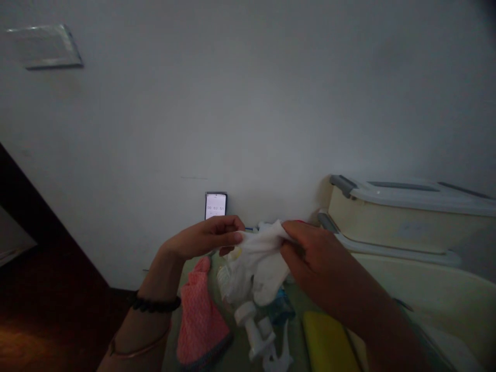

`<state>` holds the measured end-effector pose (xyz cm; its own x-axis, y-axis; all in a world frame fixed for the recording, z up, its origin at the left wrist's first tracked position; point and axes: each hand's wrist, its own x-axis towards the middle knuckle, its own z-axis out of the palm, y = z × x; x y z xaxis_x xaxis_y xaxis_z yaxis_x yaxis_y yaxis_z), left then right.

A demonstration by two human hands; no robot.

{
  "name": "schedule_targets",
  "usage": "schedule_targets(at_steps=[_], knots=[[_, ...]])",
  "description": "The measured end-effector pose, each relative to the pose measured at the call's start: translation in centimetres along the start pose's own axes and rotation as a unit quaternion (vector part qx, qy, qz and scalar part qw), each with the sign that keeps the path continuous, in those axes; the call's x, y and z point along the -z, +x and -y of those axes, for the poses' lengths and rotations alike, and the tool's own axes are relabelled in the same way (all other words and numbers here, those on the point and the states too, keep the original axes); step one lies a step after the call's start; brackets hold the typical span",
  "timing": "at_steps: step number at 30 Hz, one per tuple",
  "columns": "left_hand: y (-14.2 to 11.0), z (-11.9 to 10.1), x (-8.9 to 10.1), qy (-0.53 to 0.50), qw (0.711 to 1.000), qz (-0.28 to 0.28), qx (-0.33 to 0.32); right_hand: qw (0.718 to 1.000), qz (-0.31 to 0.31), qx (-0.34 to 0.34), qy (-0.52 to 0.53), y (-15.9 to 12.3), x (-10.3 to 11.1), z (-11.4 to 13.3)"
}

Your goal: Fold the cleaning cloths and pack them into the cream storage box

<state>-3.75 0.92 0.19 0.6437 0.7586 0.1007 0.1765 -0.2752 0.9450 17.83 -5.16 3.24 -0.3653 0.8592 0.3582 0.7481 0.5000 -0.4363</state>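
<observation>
A thin white cloth (267,248) is stretched between my two hands, and its lower part hangs in loose folds. At its left end, my left hand (217,236) pinches the edge between thumb and fingers. My right hand (310,253) grips the other end, thumb below and fingers bent over it. Whether the cloth is a garment or a plain wipe I cannot make out. Just under it are white pump heads (253,330) and a blue, see-through bottle (281,308), partly hidden by the cloth.
A pink towel (200,320) lies at the left of the green surface. To the right are a yellow block-like thing (329,341), an open cream bin (434,274) and a lidded storage box (395,222). A lit phone (216,204) leans against the wall.
</observation>
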Motion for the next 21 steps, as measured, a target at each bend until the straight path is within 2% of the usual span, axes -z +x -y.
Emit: schedule_targets(at_steps=[3,6,12,15,17,21], knots=[[-0.2,-0.4,0.0,-0.045,0.994,-0.082,-0.057,1.000,-0.011,-0.004,-0.021,0.0,-0.2,-0.2],[-0.2,-1.2,-0.6,-0.073,0.979,-0.158,-0.109,0.998,-0.054,0.000,-0.013,-0.3,-0.4,-0.7],[0.5,-2.7,-2.2,-0.018,0.971,-0.202,-0.125,0.986,-0.154,-0.004,0.066,-0.6,-0.8,-1.0],[0.6,-3.1,-2.9,-0.010,0.976,-0.173,-0.132,0.973,-0.207,-0.019,0.100,-0.5,-1.0,-0.9],[0.5,-3.4,-3.3,-0.006,0.980,-0.144,-0.135,0.974,-0.171,-0.027,0.148,-0.4,-0.9,-0.9],[0.1,-4.1,-3.8,0.000,0.982,-0.138,-0.129,0.976,-0.038,-0.041,0.211,-0.4,-0.2,-0.7]])
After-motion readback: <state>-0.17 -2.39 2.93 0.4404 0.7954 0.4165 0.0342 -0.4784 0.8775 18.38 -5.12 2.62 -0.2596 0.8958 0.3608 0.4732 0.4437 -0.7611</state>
